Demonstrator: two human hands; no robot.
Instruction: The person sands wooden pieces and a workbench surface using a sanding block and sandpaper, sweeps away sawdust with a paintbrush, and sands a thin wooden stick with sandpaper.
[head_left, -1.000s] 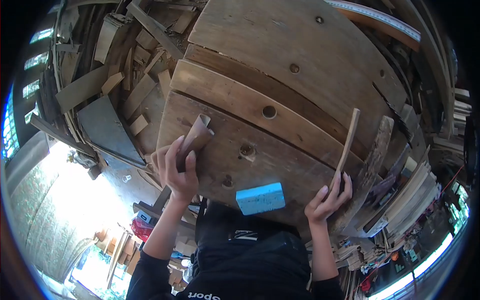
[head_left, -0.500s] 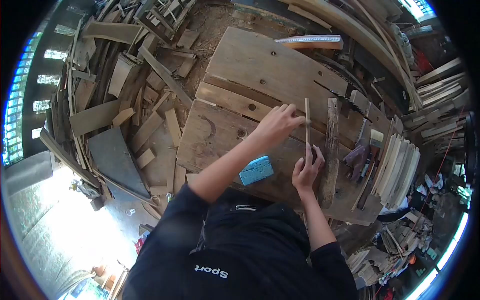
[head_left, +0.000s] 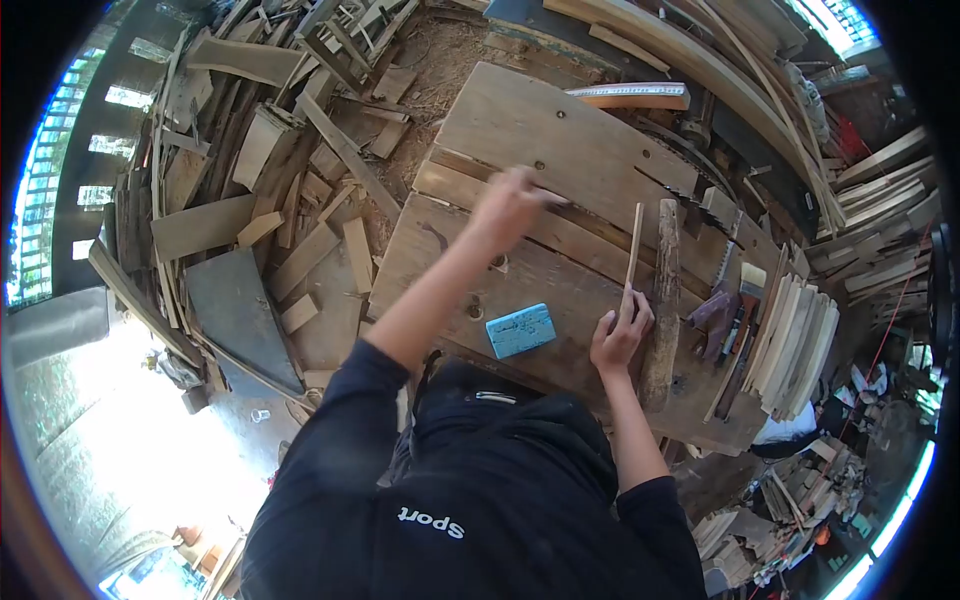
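Note:
A thin wooden strip lies on the worn wooden workbench, its near end under the fingers of my right hand. Those fingers press together on the strip, while the thumb stands a little away. My left hand is over the bench's long groove, to the left of the strip and apart from it. Motion smears its fingers, so anything in them cannot be made out. Between my arms rests a blue block with dark specks. A rough, bark-edged wooden stick lies just right of my right hand.
Along the right side of the bench are a saw, a brush, a purple-brown tool and stacked light wood strips. A curved white-faced piece lies beyond the far edge. Scrap boards cover the floor at left.
My left hand has swept left, away from the wooden strip. My right hand stays at the strip's near end. The whole view has shifted slightly.

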